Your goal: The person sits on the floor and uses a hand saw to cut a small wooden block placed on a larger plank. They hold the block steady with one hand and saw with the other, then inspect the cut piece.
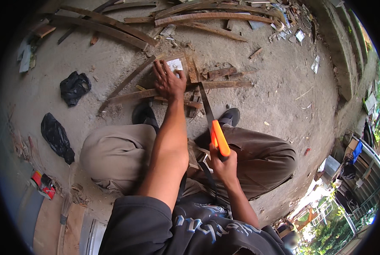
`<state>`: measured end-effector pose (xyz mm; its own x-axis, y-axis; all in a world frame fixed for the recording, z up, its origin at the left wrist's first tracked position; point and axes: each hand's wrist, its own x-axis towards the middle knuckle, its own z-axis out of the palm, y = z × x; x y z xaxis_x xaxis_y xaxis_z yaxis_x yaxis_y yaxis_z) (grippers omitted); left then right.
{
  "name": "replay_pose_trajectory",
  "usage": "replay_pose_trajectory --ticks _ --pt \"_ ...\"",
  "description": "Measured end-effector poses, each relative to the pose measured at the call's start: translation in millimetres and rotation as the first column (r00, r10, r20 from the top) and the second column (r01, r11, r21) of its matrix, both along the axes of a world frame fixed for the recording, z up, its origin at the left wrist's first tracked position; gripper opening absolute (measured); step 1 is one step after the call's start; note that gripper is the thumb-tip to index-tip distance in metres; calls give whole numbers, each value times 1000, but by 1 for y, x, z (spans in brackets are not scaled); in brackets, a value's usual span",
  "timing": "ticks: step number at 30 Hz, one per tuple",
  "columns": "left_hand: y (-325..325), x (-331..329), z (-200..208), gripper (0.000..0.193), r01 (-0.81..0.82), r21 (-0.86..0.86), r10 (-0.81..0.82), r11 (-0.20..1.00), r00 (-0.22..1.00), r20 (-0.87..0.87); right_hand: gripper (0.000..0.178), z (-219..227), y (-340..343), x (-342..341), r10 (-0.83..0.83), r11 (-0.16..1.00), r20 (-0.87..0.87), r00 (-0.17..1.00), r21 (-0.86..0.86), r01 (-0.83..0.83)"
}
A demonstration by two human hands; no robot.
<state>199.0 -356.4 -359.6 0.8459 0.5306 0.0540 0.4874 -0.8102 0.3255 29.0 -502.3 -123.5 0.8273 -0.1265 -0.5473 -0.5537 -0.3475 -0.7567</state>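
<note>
My right hand is closed round the orange and black handle of a handsaw. The saw's blade points away from me, its tip end meeting a long wooden strip that lies crosswise on a low support. My left hand presses down on this strip to the left of the blade, palm down, with fingers stretched out and thumb apart. Its fingertips reach over a ridged brown wooden piece with a white patch. What lies directly beneath the palm is hidden. Short wood offcuts lie right of the blade.
My knees and shoes flank the work. Long curved wooden strips lie on the far ground. Two black plastic bags are at the left. Concrete steps rise at the right, and a red box stands lower left.
</note>
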Motion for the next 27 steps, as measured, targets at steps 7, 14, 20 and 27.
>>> replay_pose_trajectory --ticks 7,14,20,27 --pt "-1 3 6 64 -10 -13 10 1000 1000 16 20 21 -12 -34 -44 999 -41 998 12 44" --pt "3 2 -2 62 -8 6 8 1000 998 57 15 13 -14 -51 56 998 24 998 0 -56" --pt "-3 5 5 60 -24 11 24 1000 999 41 20 5 -10 -28 -47 999 -16 999 -10 47" --pt "1 3 1 62 -27 30 26 999 999 37 18 37 -13 -71 71 996 9 997 -59 -70"
